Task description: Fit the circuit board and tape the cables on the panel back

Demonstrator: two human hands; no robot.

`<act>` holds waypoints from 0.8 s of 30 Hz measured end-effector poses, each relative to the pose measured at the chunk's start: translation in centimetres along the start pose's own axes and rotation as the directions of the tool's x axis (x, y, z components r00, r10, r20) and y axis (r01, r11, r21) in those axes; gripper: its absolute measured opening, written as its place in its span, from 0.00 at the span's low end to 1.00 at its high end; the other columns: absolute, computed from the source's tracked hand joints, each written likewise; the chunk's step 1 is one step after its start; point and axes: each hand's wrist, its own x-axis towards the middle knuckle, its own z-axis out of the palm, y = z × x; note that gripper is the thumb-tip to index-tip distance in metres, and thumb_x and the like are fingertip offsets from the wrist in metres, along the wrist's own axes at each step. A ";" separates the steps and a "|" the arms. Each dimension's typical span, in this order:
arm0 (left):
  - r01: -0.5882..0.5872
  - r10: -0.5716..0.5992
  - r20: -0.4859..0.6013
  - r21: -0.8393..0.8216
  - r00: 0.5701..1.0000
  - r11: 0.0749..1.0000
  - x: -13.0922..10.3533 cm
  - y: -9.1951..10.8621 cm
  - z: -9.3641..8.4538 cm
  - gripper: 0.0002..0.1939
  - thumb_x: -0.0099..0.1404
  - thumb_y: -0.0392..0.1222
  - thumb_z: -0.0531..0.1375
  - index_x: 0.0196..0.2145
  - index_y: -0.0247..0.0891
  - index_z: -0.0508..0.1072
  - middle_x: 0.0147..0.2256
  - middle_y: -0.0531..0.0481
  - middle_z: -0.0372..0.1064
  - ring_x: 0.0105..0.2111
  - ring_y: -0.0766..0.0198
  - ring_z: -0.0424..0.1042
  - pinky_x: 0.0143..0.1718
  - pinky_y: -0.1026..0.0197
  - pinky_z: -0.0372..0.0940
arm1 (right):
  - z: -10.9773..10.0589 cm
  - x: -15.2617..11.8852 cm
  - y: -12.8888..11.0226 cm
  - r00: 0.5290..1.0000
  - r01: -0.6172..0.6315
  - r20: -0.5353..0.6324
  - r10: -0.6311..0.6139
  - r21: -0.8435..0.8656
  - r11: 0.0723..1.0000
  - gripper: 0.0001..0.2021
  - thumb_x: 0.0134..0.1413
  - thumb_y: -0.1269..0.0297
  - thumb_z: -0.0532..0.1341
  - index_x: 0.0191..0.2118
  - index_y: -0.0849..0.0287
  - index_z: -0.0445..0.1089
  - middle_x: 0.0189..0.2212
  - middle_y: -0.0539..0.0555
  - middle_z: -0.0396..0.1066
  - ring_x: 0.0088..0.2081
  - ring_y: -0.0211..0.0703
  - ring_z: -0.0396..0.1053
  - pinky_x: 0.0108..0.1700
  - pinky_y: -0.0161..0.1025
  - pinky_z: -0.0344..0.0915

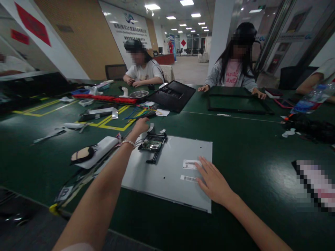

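A flat grey metal panel [172, 188], which looks like the back of a display, lies on the table before me. On its far left part sits a black frame holding a green circuit board [151, 143], with thin wires at its left side. My right hand [213, 179] rests on the panel's right side, fingers spread, next to two white labels [190, 164]. My left hand [140, 127], a beaded bracelet at its wrist, reaches past the panel's far left corner. Its fingers are curled together beside a small pale strip [151, 127]; what they hold, if anything, is hidden.
Left lie a white object with a tan-and-black end [98, 151], cables and tools. Behind are a black cover [170, 96], a metal dish [139, 94] and red strips. Across the table, a person touches a black frame [240, 111]; another sits left. A phone-like object [315, 184] lies right.
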 end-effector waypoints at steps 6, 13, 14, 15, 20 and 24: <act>0.135 -0.134 0.026 -0.023 0.991 0.991 -4.0 -3.5 -1.6 0.27 0.50 0.36 0.54 0.48 0.30 0.72 0.48 0.38 0.73 0.49 0.50 0.70 0.50 0.58 0.63 | -0.6 -1.1 0.1 0.999 -0.006 0.034 0.007 -0.024 1.000 0.29 0.67 0.52 0.45 0.69 0.58 0.49 0.70 0.57 0.40 0.70 0.50 0.37 0.68 0.51 0.41; 0.240 -0.229 0.091 -0.140 0.969 0.961 -10.0 -6.1 -2.5 0.24 0.54 0.42 0.53 0.48 0.31 0.70 0.48 0.39 0.72 0.46 0.54 0.72 0.47 0.58 0.66 | -0.6 -2.9 0.9 0.997 -0.062 0.049 0.059 0.072 0.995 0.30 0.65 0.50 0.48 0.69 0.53 0.48 0.71 0.53 0.38 0.70 0.56 0.28 0.67 0.59 0.40; 0.245 -0.231 0.098 -0.159 0.968 0.956 -10.6 -6.2 -2.8 0.23 0.55 0.43 0.53 0.48 0.32 0.70 0.48 0.40 0.72 0.47 0.55 0.72 0.48 0.58 0.66 | -0.6 -3.1 0.9 0.995 -0.089 0.046 0.084 0.116 0.989 0.30 0.65 0.50 0.49 0.69 0.52 0.48 0.71 0.52 0.36 0.70 0.57 0.27 0.67 0.60 0.40; 0.252 -0.235 0.107 -0.192 0.966 0.948 -11.1 -6.2 -3.0 0.22 0.56 0.43 0.53 0.47 0.33 0.70 0.48 0.41 0.72 0.47 0.55 0.71 0.49 0.58 0.65 | -0.6 -3.2 0.9 0.993 -0.121 0.037 0.116 0.169 0.978 0.30 0.65 0.51 0.49 0.69 0.52 0.48 0.71 0.52 0.34 0.70 0.57 0.26 0.67 0.61 0.41; 0.381 -0.338 0.178 -0.505 0.924 0.775 -12.4 -5.6 -3.5 0.15 0.55 0.41 0.56 0.41 0.35 0.71 0.42 0.45 0.73 0.48 0.55 0.68 0.53 0.56 0.61 | -0.5 -3.2 1.2 0.941 -0.247 -0.071 0.330 0.522 0.817 0.29 0.62 0.53 0.51 0.66 0.57 0.54 0.71 0.58 0.34 0.70 0.55 0.37 0.66 0.56 0.47; 0.405 -0.349 0.213 -0.590 0.912 0.699 -12.8 -5.1 -2.9 0.16 0.58 0.37 0.57 0.45 0.30 0.68 0.42 0.46 0.71 0.47 0.60 0.66 0.52 0.61 0.60 | -0.3 -3.6 2.1 0.840 -0.211 -0.113 0.531 0.834 0.510 0.29 0.56 0.50 0.56 0.63 0.50 0.59 0.70 0.56 0.39 0.68 0.54 0.45 0.66 0.54 0.48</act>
